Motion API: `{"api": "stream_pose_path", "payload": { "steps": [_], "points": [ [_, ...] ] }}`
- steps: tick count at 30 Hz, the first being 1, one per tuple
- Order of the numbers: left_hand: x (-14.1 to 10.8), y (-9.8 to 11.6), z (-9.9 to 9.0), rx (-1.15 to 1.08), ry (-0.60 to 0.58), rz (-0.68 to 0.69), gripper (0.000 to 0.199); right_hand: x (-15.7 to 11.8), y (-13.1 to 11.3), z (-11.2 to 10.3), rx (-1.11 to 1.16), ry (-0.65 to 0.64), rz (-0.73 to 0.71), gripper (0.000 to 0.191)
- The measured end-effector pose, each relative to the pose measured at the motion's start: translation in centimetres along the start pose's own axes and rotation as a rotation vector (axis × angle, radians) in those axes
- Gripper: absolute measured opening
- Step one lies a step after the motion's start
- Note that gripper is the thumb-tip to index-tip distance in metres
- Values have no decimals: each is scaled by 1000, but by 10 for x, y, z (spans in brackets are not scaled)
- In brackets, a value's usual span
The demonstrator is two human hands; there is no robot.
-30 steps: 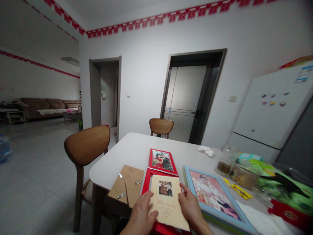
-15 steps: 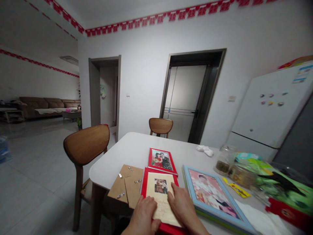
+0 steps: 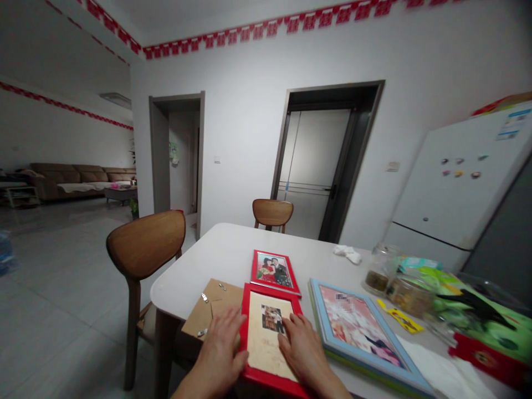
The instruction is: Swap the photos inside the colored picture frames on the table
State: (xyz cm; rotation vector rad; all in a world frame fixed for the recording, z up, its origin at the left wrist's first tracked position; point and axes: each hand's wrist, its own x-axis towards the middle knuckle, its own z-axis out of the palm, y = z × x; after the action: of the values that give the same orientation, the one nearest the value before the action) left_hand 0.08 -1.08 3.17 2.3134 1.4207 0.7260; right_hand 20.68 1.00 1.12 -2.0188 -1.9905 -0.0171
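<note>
My left hand (image 3: 220,346) is open, its fingers stretched over the brown backing boards (image 3: 216,305) with small metal clips, its thumb by the left edge of a red picture frame (image 3: 248,310). Inside that frame lies a cream sheet (image 3: 266,354) bearing a small photo (image 3: 272,318). Fingers apart, my right hand (image 3: 303,349) rests over the right side of the sheet and frame. Just beyond stands a second red frame, lying flat, with a photo of two people (image 3: 274,270). A light blue picture frame (image 3: 361,321) is stacked to the right of my right hand.
Farther right on the white table (image 3: 233,241) are a glass jar (image 3: 379,271), a yellow packet (image 3: 404,320), a crumpled tissue (image 3: 347,254), white paper (image 3: 440,368) and a red box (image 3: 486,360). Wooden chairs stand at the left (image 3: 147,244) and far side (image 3: 272,213).
My left hand has slid left off the cream sheet and over the brown backing boards. My right hand has shifted slightly on the framed sheet.
</note>
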Motion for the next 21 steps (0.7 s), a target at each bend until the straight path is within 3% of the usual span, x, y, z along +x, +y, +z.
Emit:
{"api": "stream_pose_path", "payload": {
  "steps": [3,6,12,17,21],
  "points": [
    [-1,-27,-14,57,-124,-116,67,-2,-14,-7,67,25,-61,36],
    [-2,-43,-16,131,-163,-121,73,-4,-40,-11,196,-19,-195,34],
    [-2,-39,-9,266,-108,-116,68,-7,-89,0,282,-106,-373,40],
    [-2,-45,-21,255,-41,-37,61,-7,-93,9,282,-163,-343,69],
    [-1,-40,-37,208,41,26,48,-7,-91,1,425,-136,-316,73]
  ]
}}
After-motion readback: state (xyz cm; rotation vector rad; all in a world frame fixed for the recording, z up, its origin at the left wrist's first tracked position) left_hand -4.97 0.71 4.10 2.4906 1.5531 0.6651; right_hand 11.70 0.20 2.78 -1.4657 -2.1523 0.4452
